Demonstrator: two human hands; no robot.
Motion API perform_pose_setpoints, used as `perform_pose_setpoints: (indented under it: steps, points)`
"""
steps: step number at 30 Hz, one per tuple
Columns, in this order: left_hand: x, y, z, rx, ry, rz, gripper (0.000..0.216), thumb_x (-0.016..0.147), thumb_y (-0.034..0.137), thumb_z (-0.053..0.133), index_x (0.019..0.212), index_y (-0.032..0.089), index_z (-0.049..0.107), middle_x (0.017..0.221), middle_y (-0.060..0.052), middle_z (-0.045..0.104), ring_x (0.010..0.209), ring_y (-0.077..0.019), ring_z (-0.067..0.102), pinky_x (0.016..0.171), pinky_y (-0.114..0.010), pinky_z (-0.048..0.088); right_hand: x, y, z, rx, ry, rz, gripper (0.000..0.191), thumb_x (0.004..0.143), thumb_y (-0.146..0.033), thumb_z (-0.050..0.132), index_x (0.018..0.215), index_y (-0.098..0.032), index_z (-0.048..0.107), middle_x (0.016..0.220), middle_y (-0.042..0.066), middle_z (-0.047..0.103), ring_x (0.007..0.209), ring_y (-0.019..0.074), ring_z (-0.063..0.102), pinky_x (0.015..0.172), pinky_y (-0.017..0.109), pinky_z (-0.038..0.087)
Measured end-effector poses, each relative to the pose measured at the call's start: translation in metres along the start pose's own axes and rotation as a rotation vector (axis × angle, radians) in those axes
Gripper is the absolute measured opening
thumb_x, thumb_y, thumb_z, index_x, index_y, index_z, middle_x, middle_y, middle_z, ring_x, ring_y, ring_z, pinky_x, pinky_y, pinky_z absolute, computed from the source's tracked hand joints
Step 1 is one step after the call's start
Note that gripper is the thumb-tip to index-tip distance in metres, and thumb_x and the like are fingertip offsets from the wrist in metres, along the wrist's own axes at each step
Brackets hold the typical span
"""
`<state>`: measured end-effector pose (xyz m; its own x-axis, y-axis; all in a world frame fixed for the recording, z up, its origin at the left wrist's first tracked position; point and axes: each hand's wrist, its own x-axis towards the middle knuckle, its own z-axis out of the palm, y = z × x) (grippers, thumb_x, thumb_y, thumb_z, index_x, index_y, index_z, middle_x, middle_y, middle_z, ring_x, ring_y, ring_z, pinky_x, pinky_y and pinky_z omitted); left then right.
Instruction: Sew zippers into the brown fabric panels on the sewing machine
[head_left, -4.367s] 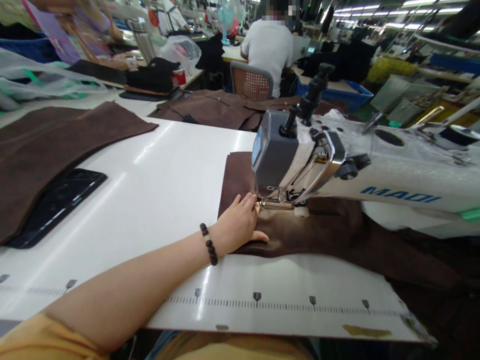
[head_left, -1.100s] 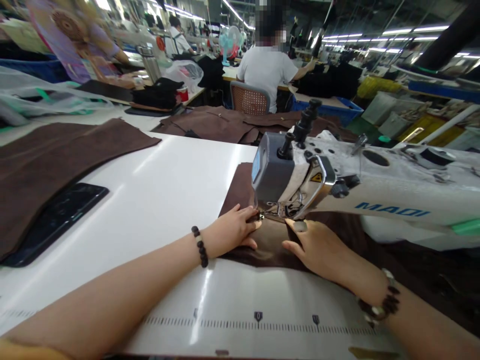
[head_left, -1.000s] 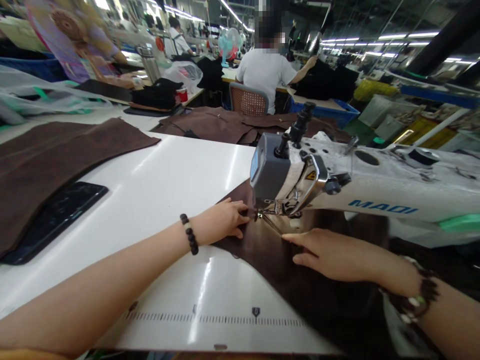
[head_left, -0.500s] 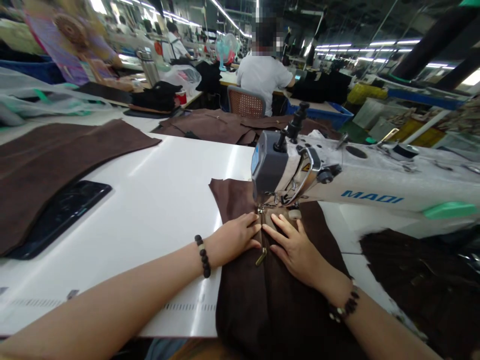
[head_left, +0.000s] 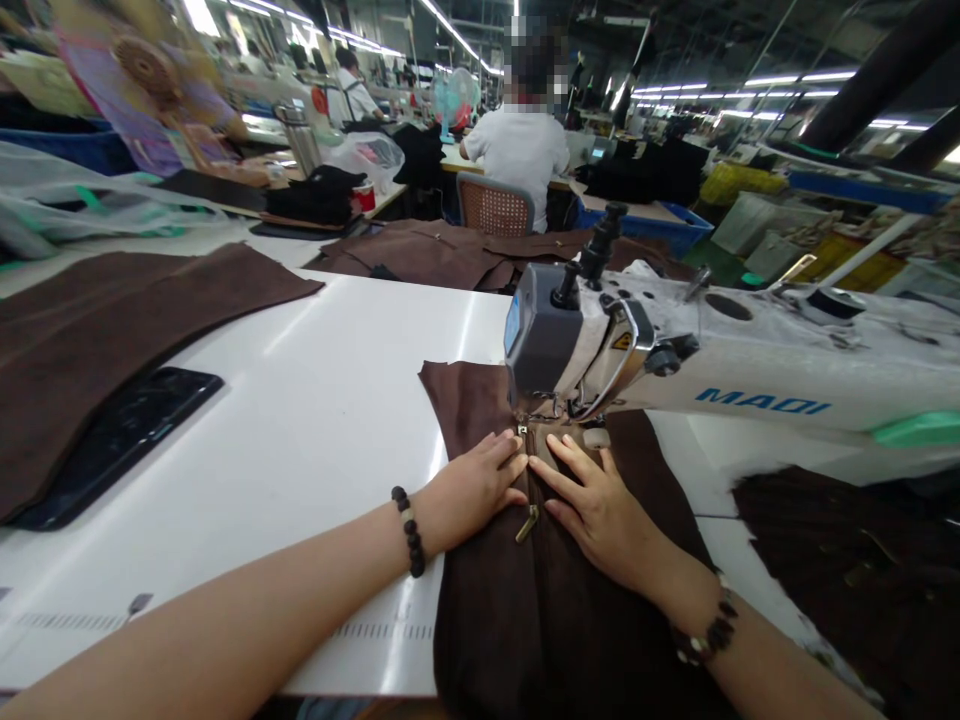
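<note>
A long dark-brown leather-like panel (head_left: 487, 630) lies flat on the glossy white table (head_left: 330, 430), partly beneath the head of a white-and-grey sewing machine (head_left: 750, 350). Its long axis runs from the machine toward the person, the near end reaching the table's front edge. A narrow dark zip (head_left: 535, 575) follows the same line; its brass-coloured pull tab (head_left: 527, 525) slants, free end toward the person and slightly left.

The left hand (head_left: 480, 490) rests palm down just left of the zip, fingers close together and pointing forward and right, thumb apart. The right hand (head_left: 604, 515) lies opposite, fingers spread flat on the panel and pointing forward and left. The forearms converge from the lower corners.
</note>
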<state>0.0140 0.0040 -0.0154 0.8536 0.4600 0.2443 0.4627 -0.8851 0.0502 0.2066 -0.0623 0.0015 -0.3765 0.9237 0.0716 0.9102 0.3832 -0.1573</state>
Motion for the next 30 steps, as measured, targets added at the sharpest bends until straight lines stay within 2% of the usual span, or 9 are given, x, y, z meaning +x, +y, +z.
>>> perform_pose_setpoints:
  steps: [8, 12, 14, 18, 21, 23, 26, 28, 30]
  points:
    - [0.005, 0.000, -0.003, -0.048, -0.043, -0.021, 0.040, 0.084, 0.039, 0.052, 0.113, 0.011, 0.050, 0.115, -0.012, 0.052, 0.119, -0.0240, 0.041, 0.102, -0.036, 0.033, 0.004, -0.004, -0.008, 0.080, 0.009, 0.005, 0.040, 0.087, -0.024, 0.041, 0.127, -0.028, 0.044, 0.133, 0.011, 0.040, 0.122, 0.0256, 0.037, 0.097, 0.058, 0.025]
    - [0.002, 0.003, -0.014, -0.142, -0.095, -0.086, 0.033, 0.086, 0.030, 0.052, 0.113, 0.011, 0.051, 0.118, -0.013, 0.050, 0.111, -0.0232, 0.049, 0.095, -0.034, 0.041, 0.010, -0.013, -0.020, 0.252, -0.009, -0.103, 0.029, 0.084, -0.014, 0.041, 0.103, -0.025, 0.062, 0.117, 0.007, 0.051, 0.108, 0.0198, 0.045, 0.094, 0.042, 0.034]
    - [-0.004, 0.006, -0.024, -0.227, -0.146, -0.101, 0.029, 0.087, 0.026, 0.050, 0.111, 0.011, 0.053, 0.119, -0.013, 0.049, 0.107, -0.0223, 0.052, 0.092, -0.033, 0.044, 0.015, -0.016, -0.025, 0.312, -0.029, -0.129, 0.027, 0.082, -0.011, 0.042, 0.088, -0.023, 0.065, 0.110, 0.005, 0.053, 0.103, 0.0185, 0.047, 0.092, 0.038, 0.036]
    - [-0.026, 0.015, -0.051, -0.476, -0.285, -0.052, 0.023, 0.088, 0.025, 0.049, 0.105, 0.014, 0.061, 0.121, -0.010, 0.052, 0.111, -0.0210, 0.052, 0.095, -0.031, 0.042, 0.022, -0.015, -0.025, 0.401, -0.048, -0.105, 0.028, 0.074, -0.002, 0.041, 0.065, -0.018, 0.062, 0.103, 0.004, 0.055, 0.098, 0.0167, 0.049, 0.089, 0.034, 0.037]
    - [-0.049, 0.027, -0.071, -0.667, -0.373, 0.031, 0.032, 0.082, 0.031, 0.059, 0.111, 0.017, 0.060, 0.121, -0.010, 0.055, 0.116, -0.0208, 0.048, 0.097, -0.029, 0.040, 0.014, -0.012, -0.019, 0.500, 0.026, -0.037, 0.028, 0.070, 0.001, 0.037, 0.055, -0.016, 0.053, 0.103, 0.004, 0.057, 0.094, 0.0151, 0.053, 0.085, 0.030, 0.040]
    - [-0.064, 0.038, -0.078, -0.704, -0.392, 0.050, 0.046, 0.074, 0.037, 0.066, 0.115, 0.020, 0.057, 0.122, -0.011, 0.054, 0.117, -0.0224, 0.048, 0.100, -0.033, 0.036, 0.002, -0.012, -0.015, 0.538, 0.078, -0.004, 0.026, 0.070, 0.001, 0.036, 0.055, -0.016, 0.049, 0.107, 0.005, 0.057, 0.097, 0.0151, 0.053, 0.085, 0.030, 0.040]
    - [-0.081, 0.053, -0.078, -0.593, -0.357, 0.053, 0.062, 0.067, 0.046, 0.069, 0.121, 0.019, 0.052, 0.127, -0.014, 0.049, 0.120, -0.0263, 0.043, 0.106, -0.042, 0.024, -0.022, -0.013, -0.011, 0.563, 0.125, -0.005, 0.025, 0.073, 0.000, 0.035, 0.062, -0.017, 0.049, 0.113, 0.004, 0.056, 0.104, 0.0147, 0.051, 0.090, 0.031, 0.039]
    - [-0.089, 0.060, -0.075, -0.496, -0.349, 0.087, 0.073, 0.065, 0.051, 0.069, 0.126, 0.017, 0.047, 0.131, -0.017, 0.043, 0.124, -0.0293, 0.037, 0.107, -0.047, 0.017, -0.034, -0.017, -0.009, 0.558, 0.157, -0.023, 0.027, 0.075, 0.000, 0.034, 0.074, -0.018, 0.053, 0.115, 0.004, 0.055, 0.107, 0.0133, 0.049, 0.093, 0.031, 0.038]
    - [-0.095, 0.063, -0.071, -0.425, -0.365, 0.153, 0.082, 0.064, 0.054, 0.068, 0.131, 0.016, 0.039, 0.135, -0.018, 0.037, 0.127, -0.0316, 0.032, 0.107, -0.051, 0.014, -0.039, -0.022, -0.009, 0.490, 0.167, -0.039, 0.035, 0.078, -0.001, 0.033, 0.096, -0.019, 0.057, 0.119, 0.005, 0.051, 0.112, 0.0128, 0.046, 0.097, 0.031, 0.036]
